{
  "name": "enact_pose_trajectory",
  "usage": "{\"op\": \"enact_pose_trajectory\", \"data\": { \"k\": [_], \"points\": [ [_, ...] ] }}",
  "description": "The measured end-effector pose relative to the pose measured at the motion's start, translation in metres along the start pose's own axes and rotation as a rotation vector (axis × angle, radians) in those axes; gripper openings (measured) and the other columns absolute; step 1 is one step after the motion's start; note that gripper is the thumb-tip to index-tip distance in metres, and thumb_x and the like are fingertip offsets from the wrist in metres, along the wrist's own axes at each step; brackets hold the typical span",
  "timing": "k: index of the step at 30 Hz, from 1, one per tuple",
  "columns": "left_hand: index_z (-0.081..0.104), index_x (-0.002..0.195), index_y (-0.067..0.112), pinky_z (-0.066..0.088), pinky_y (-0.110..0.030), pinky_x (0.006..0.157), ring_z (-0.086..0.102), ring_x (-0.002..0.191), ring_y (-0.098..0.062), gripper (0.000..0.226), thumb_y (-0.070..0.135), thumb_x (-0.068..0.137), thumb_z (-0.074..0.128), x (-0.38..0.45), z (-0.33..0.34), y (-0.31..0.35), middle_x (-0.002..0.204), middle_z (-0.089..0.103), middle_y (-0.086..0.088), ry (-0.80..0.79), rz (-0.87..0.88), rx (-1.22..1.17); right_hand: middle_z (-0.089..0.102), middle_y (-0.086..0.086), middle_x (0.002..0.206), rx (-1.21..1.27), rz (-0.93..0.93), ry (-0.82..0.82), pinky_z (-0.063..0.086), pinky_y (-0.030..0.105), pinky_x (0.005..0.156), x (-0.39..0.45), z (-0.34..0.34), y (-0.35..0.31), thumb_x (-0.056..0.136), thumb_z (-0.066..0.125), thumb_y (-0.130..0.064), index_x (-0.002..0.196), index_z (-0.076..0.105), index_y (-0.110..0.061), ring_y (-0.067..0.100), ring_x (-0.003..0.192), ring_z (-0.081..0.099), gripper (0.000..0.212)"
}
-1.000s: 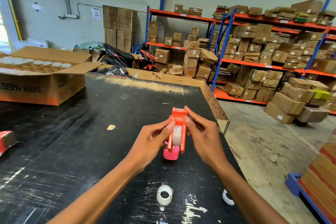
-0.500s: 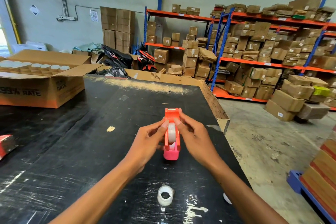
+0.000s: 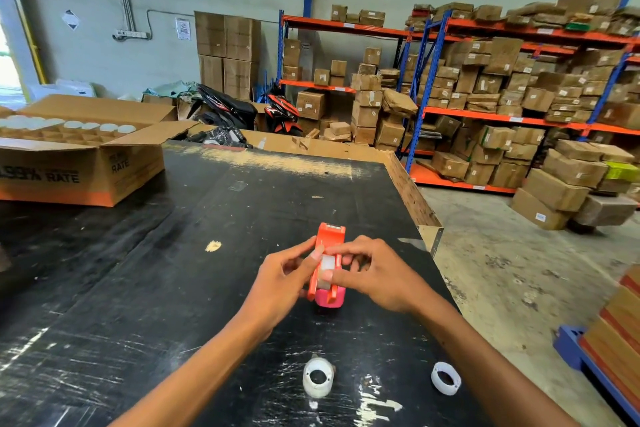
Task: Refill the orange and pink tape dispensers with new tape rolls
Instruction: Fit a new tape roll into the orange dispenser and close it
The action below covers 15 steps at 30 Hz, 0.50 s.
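An orange tape dispenser point(image 3: 330, 236) is held over the black table point(image 3: 173, 270), with a clear tape roll point(image 3: 327, 265) seated in it. My left hand point(image 3: 282, 282) grips its left side, thumb at the roll. My right hand point(image 3: 372, 274) holds the right side, with fingertips pressing on the roll. The pink dispenser point(image 3: 329, 298) lies on the table right under the orange one, mostly hidden. A white tape roll point(image 3: 318, 377) lies near the front edge, and a thin white ring-shaped core point(image 3: 445, 378) lies to its right.
An open cardboard box point(image 3: 83, 163) with several tape rolls in dividers stands at the table's far left. The table's right edge point(image 3: 415, 198) drops to a concrete floor. Shelves of cartons fill the back right. A stack on a blue pallet point(image 3: 609, 340) is at the right.
Both hands lowered the orange dispenser toward the table, down onto the pink one. My fingers shifted onto the roll inside it. The view tilted, showing the white ring fully.
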<state>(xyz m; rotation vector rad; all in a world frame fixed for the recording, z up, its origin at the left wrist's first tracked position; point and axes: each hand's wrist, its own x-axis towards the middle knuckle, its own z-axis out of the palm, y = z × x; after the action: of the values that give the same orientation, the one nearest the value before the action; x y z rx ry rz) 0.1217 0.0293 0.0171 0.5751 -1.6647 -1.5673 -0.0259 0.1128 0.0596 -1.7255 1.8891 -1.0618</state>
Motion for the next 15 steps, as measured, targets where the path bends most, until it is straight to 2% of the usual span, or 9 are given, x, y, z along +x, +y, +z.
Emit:
{"op": "enact_pose_trajectory", "data": {
  "k": [5, 9, 12, 15],
  "points": [
    [0.069, 0.11, 0.039, 0.053, -0.016, 0.052, 0.075, 0.072, -0.012, 0.024, 0.04, 0.088, 0.058, 0.002, 0.001, 0.003, 0.082, 0.079, 0.0, 0.008, -0.025, -0.013, 0.052, -0.001, 0.087, -0.039, -0.133, 0.09, 0.039, 0.012, 0.062, 0.001, -0.004, -0.002, 0.075, 0.078, -0.022, 0.101, 0.075, -0.024, 0.002, 0.07, 0.046, 0.026],
    [0.074, 0.102, 0.035, 0.05, -0.015, 0.048, 0.07, 0.061, -0.004, 0.02, 0.034, 0.093, 0.056, 0.002, 0.002, 0.005, 0.071, 0.077, 0.002, 0.006, -0.066, -0.017, 0.057, 0.006, 0.087, -0.122, -0.299, 0.139, 0.043, 0.02, 0.063, 0.001, -0.001, 0.0, 0.078, 0.076, -0.017, 0.09, 0.078, -0.014, 0.013, 0.075, 0.053, 0.012],
    [0.075, 0.099, 0.031, 0.05, -0.015, 0.047, 0.072, 0.061, -0.007, 0.022, 0.034, 0.094, 0.054, 0.0, 0.003, 0.003, 0.07, 0.077, 0.002, 0.006, -0.111, -0.017, 0.058, 0.002, 0.089, -0.216, -0.371, 0.143, 0.047, 0.03, 0.066, 0.001, 0.003, 0.005, 0.081, 0.072, -0.019, 0.088, 0.075, -0.013, 0.012, 0.078, 0.055, 0.01],
    [0.076, 0.096, 0.033, 0.051, -0.017, 0.048, 0.073, 0.062, -0.01, 0.023, 0.033, 0.094, 0.053, -0.001, 0.003, 0.001, 0.073, 0.078, 0.001, -0.009, -0.132, -0.014, 0.056, -0.002, 0.088, -0.181, -0.383, 0.133, 0.045, 0.025, 0.068, 0.003, 0.004, 0.009, 0.084, 0.068, -0.018, 0.085, 0.07, -0.012, 0.007, 0.078, 0.052, 0.006]
  ]
}}
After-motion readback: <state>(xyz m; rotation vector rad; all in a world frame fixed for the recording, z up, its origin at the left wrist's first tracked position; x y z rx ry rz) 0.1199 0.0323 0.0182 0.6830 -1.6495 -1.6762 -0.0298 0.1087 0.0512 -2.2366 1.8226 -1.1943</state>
